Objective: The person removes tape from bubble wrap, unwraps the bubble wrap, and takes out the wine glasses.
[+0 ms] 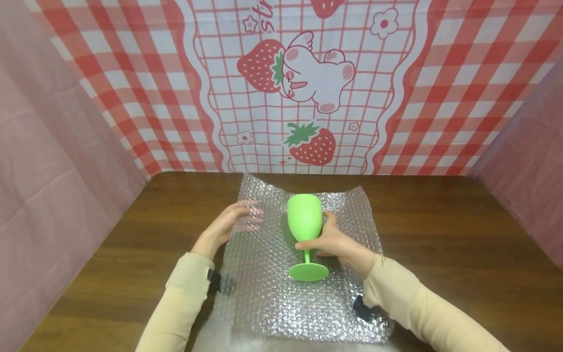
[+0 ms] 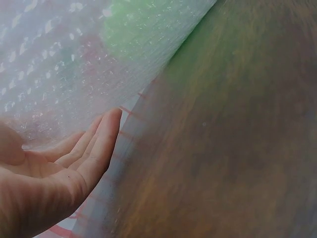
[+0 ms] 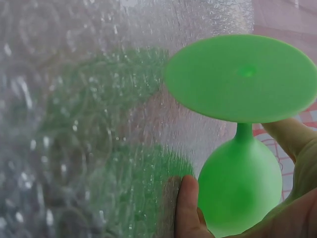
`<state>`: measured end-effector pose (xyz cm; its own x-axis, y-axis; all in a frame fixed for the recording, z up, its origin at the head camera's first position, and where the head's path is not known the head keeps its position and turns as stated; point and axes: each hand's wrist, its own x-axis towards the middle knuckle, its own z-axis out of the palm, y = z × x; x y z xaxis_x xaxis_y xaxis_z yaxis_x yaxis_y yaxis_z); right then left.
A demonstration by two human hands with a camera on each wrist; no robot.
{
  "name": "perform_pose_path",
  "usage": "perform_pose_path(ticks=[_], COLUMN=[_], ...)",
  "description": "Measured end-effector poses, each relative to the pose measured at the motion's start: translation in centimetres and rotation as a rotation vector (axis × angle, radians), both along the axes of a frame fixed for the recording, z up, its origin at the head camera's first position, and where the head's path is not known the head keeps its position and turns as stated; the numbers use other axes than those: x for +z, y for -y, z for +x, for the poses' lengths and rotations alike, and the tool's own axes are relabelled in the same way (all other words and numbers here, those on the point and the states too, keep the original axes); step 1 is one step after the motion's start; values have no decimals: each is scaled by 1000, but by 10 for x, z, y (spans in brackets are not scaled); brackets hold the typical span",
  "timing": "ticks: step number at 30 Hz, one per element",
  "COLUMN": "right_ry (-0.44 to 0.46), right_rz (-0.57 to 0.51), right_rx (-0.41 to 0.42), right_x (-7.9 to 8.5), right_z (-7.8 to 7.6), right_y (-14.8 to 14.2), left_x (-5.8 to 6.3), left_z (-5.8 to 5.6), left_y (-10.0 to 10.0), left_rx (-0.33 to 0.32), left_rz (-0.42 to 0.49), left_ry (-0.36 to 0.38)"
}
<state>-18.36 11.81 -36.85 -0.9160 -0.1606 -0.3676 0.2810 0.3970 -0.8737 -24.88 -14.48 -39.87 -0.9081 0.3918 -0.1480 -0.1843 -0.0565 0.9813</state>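
A bright green plastic goblet (image 1: 305, 217) lies along a sheet of bubble wrap (image 1: 272, 303), its bowl toward the back and its round foot toward me. My right hand (image 1: 336, 240) grips it from the right, thumb across the bottom of the bowl near the stem and fingers round the far side. In the right wrist view, the goblet's foot (image 3: 237, 77) faces the camera and the wrap stands close beside it. At the sheet's left edge, my left hand (image 1: 228, 222) has its extended fingers under the wrap, showing through it. The left wrist view shows those fingers (image 2: 101, 144) against the wrap's underside.
Brown wooden table (image 1: 440, 230) extends on both sides of the wrap. Behind it hangs a red-checked cloth (image 1: 176, 98) with strawberry prints, and pink cloth (image 1: 53, 171) lines the sides. A whitish sheet (image 1: 215, 337) shows under the wrap's near edge.
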Motion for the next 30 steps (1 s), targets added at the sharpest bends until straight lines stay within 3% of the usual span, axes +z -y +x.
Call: perform_pose_path(ticks=[8,30], right_ry=[-2,88], right_rz=[47,-126], right_rx=[-11,-29], right_x=[-2,-2], right_z=[-2,-6], right_y=[1,-10], left_x=[0,-1], left_z=[0,0], left_y=[0,1], left_rx=[2,1], left_rz=[3,-1], left_ry=[5,14])
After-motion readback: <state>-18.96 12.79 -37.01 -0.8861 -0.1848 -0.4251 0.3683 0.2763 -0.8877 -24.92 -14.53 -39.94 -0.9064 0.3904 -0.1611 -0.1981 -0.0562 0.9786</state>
